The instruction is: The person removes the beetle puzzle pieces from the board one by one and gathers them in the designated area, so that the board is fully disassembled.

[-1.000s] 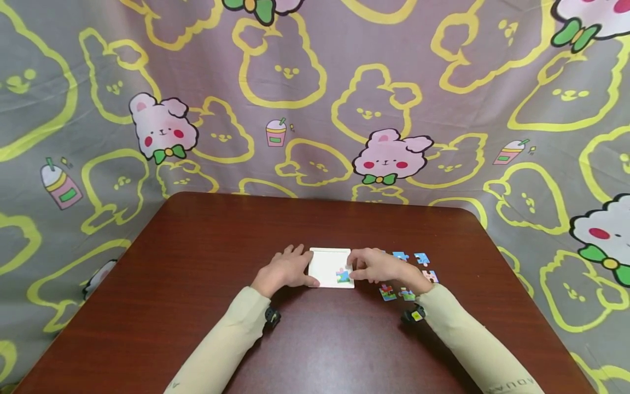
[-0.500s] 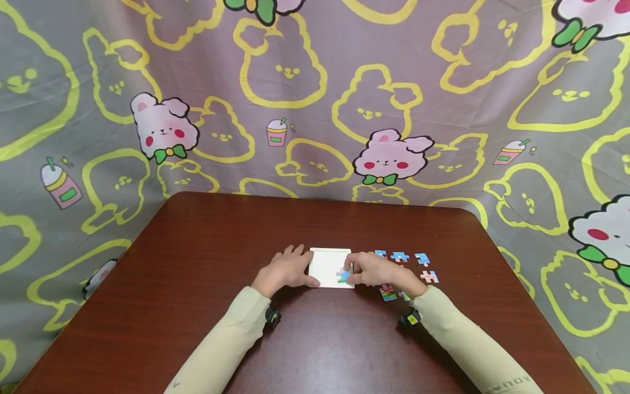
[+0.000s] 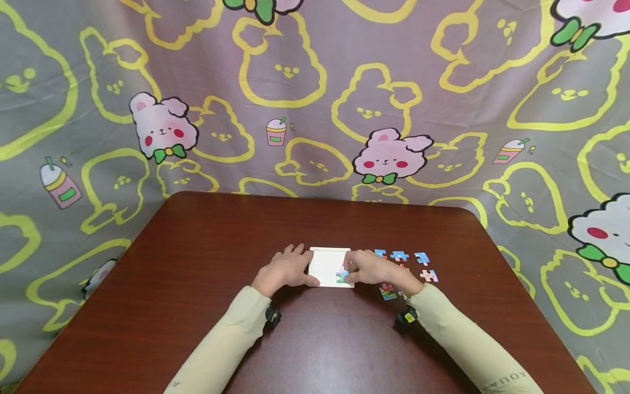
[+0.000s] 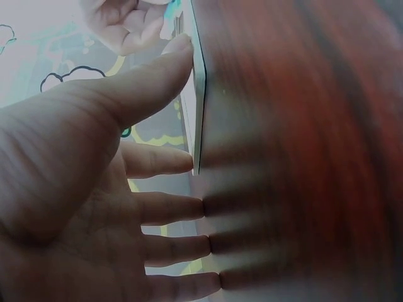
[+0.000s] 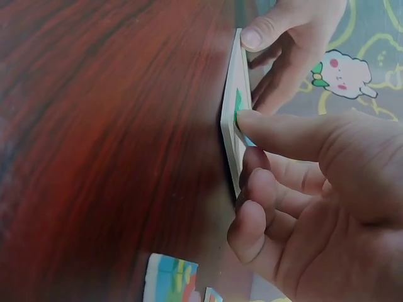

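A shallow white puzzle tray (image 3: 322,265) lies on the table between both hands. My left hand (image 3: 285,268) steadies its left side, fingers fairly straight, with the thumb at the near corner and the index fingertip at the edge in the left wrist view. The other left fingertips rest on the table. At the tray's near right corner sits a blue, green and pink jigsaw piece (image 3: 340,277). My right hand (image 3: 372,267) pinches this piece between thumb and index finger, its other fingers curled beside the tray in the right wrist view. The fingers partly cover the piece.
Several loose jigsaw pieces lie right of the tray, among them a blue piece (image 3: 400,255), a pink piece (image 3: 429,276) and a red-and-green piece (image 3: 387,292). The right forearm covers some. A patterned cloth (image 3: 315,109) hangs behind the brown table (image 3: 236,230).
The right hand has shifted slightly left over the tray's near right corner, its fingers closing in on the piece. More loose pieces show behind it. The left hand and tray have stayed put.
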A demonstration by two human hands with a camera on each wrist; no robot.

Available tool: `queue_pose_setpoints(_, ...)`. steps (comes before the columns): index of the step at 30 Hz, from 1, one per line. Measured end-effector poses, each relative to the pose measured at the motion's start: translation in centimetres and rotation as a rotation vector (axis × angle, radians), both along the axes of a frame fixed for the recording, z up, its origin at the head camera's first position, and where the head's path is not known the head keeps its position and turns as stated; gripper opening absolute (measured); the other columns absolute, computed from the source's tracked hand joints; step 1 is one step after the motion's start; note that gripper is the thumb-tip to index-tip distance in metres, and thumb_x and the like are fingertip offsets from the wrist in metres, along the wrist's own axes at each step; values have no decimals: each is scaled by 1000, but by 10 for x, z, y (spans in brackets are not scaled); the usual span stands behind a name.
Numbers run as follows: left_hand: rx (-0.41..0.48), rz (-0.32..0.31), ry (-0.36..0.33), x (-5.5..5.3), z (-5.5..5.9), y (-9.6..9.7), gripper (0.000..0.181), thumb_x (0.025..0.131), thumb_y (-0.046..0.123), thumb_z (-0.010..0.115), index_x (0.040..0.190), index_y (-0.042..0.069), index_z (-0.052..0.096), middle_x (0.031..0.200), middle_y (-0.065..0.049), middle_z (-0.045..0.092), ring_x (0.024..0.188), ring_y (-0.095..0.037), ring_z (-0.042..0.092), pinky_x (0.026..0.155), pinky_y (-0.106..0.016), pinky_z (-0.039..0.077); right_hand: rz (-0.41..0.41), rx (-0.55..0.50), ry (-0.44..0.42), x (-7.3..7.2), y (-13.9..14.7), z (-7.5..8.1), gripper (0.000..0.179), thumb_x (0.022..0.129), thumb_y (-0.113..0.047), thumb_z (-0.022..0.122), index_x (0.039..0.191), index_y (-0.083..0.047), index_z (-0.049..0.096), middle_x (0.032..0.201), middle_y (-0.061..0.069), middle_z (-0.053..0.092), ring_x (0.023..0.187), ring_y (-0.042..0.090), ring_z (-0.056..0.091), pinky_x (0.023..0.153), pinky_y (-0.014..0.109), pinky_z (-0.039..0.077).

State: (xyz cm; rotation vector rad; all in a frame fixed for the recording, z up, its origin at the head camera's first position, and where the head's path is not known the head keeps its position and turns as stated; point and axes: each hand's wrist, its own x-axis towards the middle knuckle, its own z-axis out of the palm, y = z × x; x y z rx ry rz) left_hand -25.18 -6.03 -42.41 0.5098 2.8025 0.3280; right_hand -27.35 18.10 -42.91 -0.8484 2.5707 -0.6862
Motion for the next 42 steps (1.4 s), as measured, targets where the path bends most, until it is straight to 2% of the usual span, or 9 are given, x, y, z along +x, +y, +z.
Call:
queue_pose_setpoints(3, -4, 0, 0, 0, 0, 0, 84, 85, 55, 69, 151, 12, 39, 159, -19, 30, 147, -45, 24, 114, -59, 29, 9, -17, 45, -1, 1, -2, 14, 88, -16, 73, 89, -11, 60, 68, -6, 65, 56, 5, 53, 55, 22, 43)
queue_pose_setpoints(6, -3, -2, 0, 0, 0, 1, 84, 85, 55, 69, 151, 12, 39, 159, -19, 30, 147, -45, 24, 115, -59, 28, 11, -37, 51, -3, 2, -2, 11, 90, -15, 71, 87, -12, 61, 67, -4, 64, 53, 5, 54, 53, 22, 44)
queue_pose_setpoints(12, -8, -6, 4, 0, 0, 0, 85, 85, 56, 69, 151, 12, 39, 159, -19, 30, 146, -45, 25, 114, -59, 29, -11, -72, 9, -4, 5, 2, 9, 94, -14, 66, 86, -13, 61, 68, 3, 65, 52, 12, 56, 49, 25, 46)
queue_pose_setpoints(19, -7, -6, -1, 2, 1, 1, 85, 85, 56, 69, 151, 12, 39, 159, -20, 30, 147, -45, 24, 114, -60, 29, -14, -93, -18, -4, 14, 14, 11, 95, -18, 65, 86, -14, 61, 74, 7, 64, 56, 23, 60, 47, 27, 47)
queue_pose_setpoints(23, -10, -11, 0, 3, 1, 1, 85, 86, 56, 68, 151, 12, 38, 159, -19, 29, 147, -45, 24, 114, -59, 29, -3, -105, -15, -5, 23, 18, 11, 95, -19, 65, 86, -14, 61, 74, 11, 64, 58, 25, 61, 44, 27, 46)
queue_pose_setpoints(32, -10, -11, -5, 4, 1, 0, 84, 86, 55, 68, 152, 11, 37, 160, -20, 28, 147, -45, 24, 115, -59, 28, 29, -116, -50, -6, 45, 27, 11, 96, -19, 64, 86, -15, 61, 73, 15, 65, 55, 23, 59, 49, 26, 46)
queue_pose_setpoints(37, -7, -11, -4, 5, 0, 1, 84, 86, 55, 68, 152, 12, 38, 160, -19, 28, 147, -44, 23, 115, -59, 28, 44, -94, -55, -5, 60, 29, 11, 95, -20, 66, 86, -16, 61, 72, 10, 63, 57, 19, 56, 53, 26, 47)
queue_pose_setpoints(42, -9, -13, -2, 4, 1, 2, 83, 86, 55, 68, 151, 11, 39, 159, -19, 29, 147, -45, 24, 114, -59, 29, 58, -84, -80, -6, 78, 30, 13, 94, -20, 66, 85, -14, 60, 74, 15, 64, 59, 29, 58, 51, 25, 46)
